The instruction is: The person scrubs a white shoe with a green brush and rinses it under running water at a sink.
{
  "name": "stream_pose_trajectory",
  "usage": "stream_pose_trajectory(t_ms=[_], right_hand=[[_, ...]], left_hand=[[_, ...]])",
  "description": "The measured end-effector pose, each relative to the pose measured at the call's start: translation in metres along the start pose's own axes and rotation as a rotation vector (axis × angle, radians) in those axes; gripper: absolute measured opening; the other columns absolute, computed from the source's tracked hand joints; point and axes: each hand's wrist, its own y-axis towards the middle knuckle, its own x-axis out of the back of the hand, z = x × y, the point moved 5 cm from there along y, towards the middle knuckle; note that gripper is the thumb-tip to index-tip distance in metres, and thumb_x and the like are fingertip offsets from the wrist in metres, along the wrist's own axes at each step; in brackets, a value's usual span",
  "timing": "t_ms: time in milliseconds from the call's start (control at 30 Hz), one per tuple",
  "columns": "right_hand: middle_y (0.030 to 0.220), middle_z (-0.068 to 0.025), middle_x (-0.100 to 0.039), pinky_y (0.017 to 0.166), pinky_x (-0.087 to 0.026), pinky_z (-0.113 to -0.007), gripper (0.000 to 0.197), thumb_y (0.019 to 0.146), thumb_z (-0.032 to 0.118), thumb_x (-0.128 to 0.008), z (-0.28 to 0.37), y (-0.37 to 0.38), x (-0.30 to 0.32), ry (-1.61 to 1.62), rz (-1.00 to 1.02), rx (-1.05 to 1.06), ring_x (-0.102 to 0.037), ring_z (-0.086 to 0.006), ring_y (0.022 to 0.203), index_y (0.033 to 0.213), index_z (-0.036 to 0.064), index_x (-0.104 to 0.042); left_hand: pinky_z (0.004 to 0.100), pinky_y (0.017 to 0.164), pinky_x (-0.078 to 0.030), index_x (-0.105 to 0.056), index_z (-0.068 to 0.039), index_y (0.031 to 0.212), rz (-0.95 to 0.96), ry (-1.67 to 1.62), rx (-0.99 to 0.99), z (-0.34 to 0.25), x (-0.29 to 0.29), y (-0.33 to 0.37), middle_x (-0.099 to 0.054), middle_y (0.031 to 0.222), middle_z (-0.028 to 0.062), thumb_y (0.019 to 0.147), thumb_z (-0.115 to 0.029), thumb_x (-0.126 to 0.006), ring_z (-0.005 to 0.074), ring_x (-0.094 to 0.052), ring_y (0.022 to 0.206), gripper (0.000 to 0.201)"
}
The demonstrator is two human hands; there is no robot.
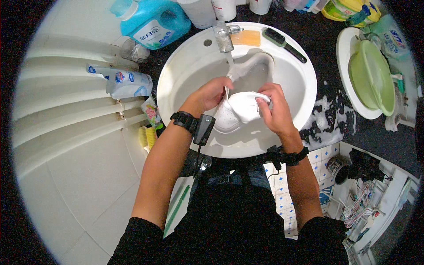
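A white sneaker lies over the white washbasin, its toe toward me and its heel toward the tap. Water runs from the metal tap down onto the shoe's left edge. My left hand is closed on the side of the shoe's opening, fingertips partly hidden. With thumb and fingers, my right hand grips the sneaker's white tongue, which is folded out toward the toe. Behind the tongue, the inside of the shoe shows wet and grey.
An orange soap bar and a black-handled brush rest on the basin's back rim. Foam lies on the dark counter at right, near a green basin. Left are a blue detergent jug, a pouch and a yellow brush.
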Motion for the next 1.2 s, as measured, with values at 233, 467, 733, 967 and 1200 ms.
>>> stream_pose_trajectory(t_ms=[233, 467, 733, 967, 1200], right_hand=[[0.099, -0.0171, -0.057, 0.081, -0.045, -0.034, 0.012, 0.084, 0.003, -0.057, 0.003, 0.002, -0.018, 0.044, -0.114, -0.007, -0.057, -0.0282, 0.089, 0.093, -0.001, -0.05], [0.081, -0.0189, -0.06, 0.068, -0.047, -0.039, 0.021, 0.089, 0.019, -0.055, -0.024, -0.025, -0.05, 0.28, -0.119, -0.463, -0.061, -0.0292, 0.073, 0.095, -0.0007, -0.048], [0.083, -0.0112, -0.057, 0.069, -0.046, -0.034, 0.02, 0.091, 0.02, -0.051, -0.003, -0.06, -0.091, 0.6, -0.127, -0.612, -0.056, -0.0195, 0.076, 0.099, 0.0025, -0.046], [0.096, -0.0051, -0.054, 0.076, -0.045, -0.031, 0.02, 0.093, 0.023, -0.046, 0.025, -0.058, -0.096, 1.291, -0.264, -0.841, -0.053, -0.0153, 0.086, 0.106, 0.0078, -0.049], [0.112, -0.0121, -0.055, 0.089, -0.046, -0.04, 0.046, 0.093, 0.037, -0.042, 0.039, -0.05, -0.091, 1.888, -0.186, -0.775, -0.056, -0.0271, 0.103, 0.124, 0.0032, -0.045]], left_hand=[[0.0353, 0.083, -0.05, -0.047, 0.003, 0.12, -0.252, 0.27, -0.115, -0.019, -0.007, -0.061, -0.062, 0.099, 0.0125, 0.087, -0.033, -0.057, 0.0238, -0.062, 0.089, 0.049], [0.0368, 0.095, -0.047, -0.052, 0.001, 0.119, -0.374, -0.358, -0.113, 0.053, 0.008, -0.114, -0.059, 0.118, 0.0156, 0.097, -0.031, -0.042, 0.0242, -0.059, 0.106, 0.041], [0.0329, 0.087, -0.047, -0.048, 0.004, 0.124, -0.582, -0.238, -0.459, 0.044, -0.038, -0.143, -0.059, 0.114, 0.0162, 0.082, -0.012, -0.058, 0.024, -0.059, 0.1, 0.046], [0.0343, 0.09, -0.044, -0.047, 0.008, 0.125, -0.799, 0.498, -0.589, 0.027, -0.085, -0.155, -0.057, 0.117, 0.0208, 0.074, -0.013, -0.064, 0.0282, -0.057, 0.106, 0.058], [0.0452, 0.099, -0.036, -0.046, 0.011, 0.122, -0.86, 1.204, -0.87, 0.017, -0.152, -0.158, -0.046, 0.124, 0.03, 0.071, -0.021, -0.066, 0.0433, -0.045, 0.116, 0.064]])
